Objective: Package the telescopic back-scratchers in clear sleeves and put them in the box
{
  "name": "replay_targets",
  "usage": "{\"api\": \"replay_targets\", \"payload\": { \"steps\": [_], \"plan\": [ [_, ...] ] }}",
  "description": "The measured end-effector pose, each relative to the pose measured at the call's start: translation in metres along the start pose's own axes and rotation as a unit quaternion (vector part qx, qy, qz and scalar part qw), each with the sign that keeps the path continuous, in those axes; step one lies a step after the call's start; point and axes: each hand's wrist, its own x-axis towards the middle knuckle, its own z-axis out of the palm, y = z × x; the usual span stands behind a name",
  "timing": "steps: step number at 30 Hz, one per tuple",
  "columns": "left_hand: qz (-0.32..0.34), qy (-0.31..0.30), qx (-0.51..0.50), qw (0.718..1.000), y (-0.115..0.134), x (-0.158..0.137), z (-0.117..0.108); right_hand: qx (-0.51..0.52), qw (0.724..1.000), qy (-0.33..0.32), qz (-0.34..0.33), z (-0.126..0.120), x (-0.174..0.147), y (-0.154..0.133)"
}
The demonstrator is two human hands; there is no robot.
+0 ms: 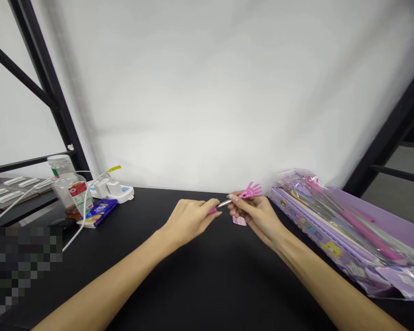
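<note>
A pink back scratcher (251, 191) with a hand-shaped head and a silver metal rod is held level between my two hands, above the black table. My left hand (193, 217) is closed round its pink handle, most of which the fingers hide. With thumb and fingers, my right hand (250, 209) pinches the rod just below the pink head, which points to the right. A small pink card tag (239, 221) shows beneath my right fingers; whether it is attached to the back scratcher I cannot tell.
On the right stands a purple display box (307, 230) with wrapped pink scratchers (365, 230). At left are a clear plastic jar (69, 188), a blue packet (101, 211), a white power strip (124, 194) and a white cable (85, 207). A white wall (193, 92) rises behind the black table (200, 285).
</note>
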Motion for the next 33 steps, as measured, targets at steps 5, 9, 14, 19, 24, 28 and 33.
{"api": "replay_targets", "payload": {
  "steps": [5,9,14,19,24,28,33],
  "plan": [
    [0.001,-0.026,0.034,0.999,-0.010,-0.001,0.002,-0.023,0.999,0.037,-0.006,-0.009,0.008,0.002],
    [-0.043,-0.123,-0.095,0.987,-0.029,-0.002,-0.011,0.004,0.990,0.133,-0.043,-0.040,0.019,-0.008],
    [-0.051,-0.081,-0.033,0.995,-0.020,-0.001,-0.004,0.013,0.993,0.114,-0.034,-0.033,0.017,-0.003],
    [-0.068,-0.090,0.041,0.993,-0.007,0.004,0.004,0.013,0.996,0.077,-0.033,-0.015,0.012,0.000],
    [-0.038,-0.111,0.057,0.991,-0.020,0.010,-0.004,0.036,0.993,0.107,-0.039,-0.026,0.017,-0.007],
    [-0.027,-0.110,0.050,0.992,-0.025,0.014,-0.008,0.046,0.991,0.120,-0.046,-0.026,0.019,-0.008],
    [-0.020,-0.115,0.030,0.993,-0.042,0.007,-0.014,0.064,0.982,0.167,-0.060,-0.042,0.023,-0.013]
  ]
}}
